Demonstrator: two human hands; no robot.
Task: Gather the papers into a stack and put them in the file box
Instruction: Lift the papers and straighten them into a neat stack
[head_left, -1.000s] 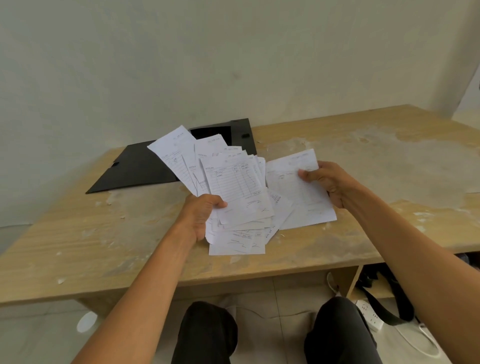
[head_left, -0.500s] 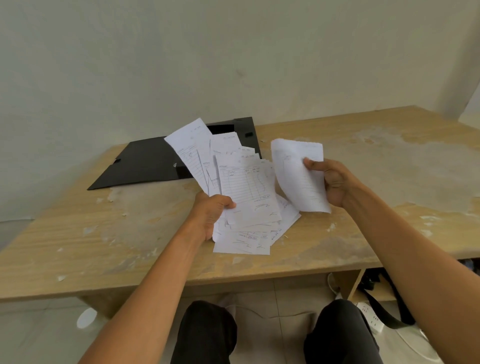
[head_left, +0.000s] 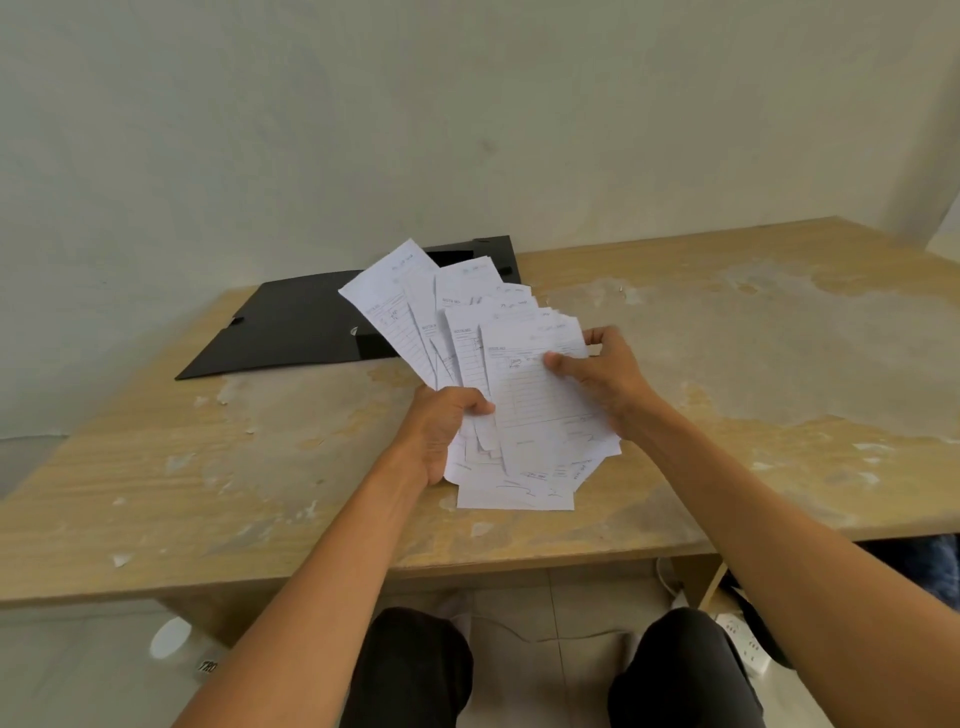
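A fanned bundle of white printed papers is held above the wooden table. My left hand grips the fan at its lower left. My right hand pinches the frontmost sheet, which lies against the right side of the fan. Behind the papers, a black file box lies open and flat against the wall, its far right part hidden by the sheets.
The table's surface is worn, with pale patches and paint flecks. Its front edge runs just above my knees. A white power strip and cables lie on the tiled floor at the lower right. A plain wall stands close behind the table.
My right hand lifted a single sheet off the table and brought it left onto the front of the fan in my left hand. The fan rose slightly.
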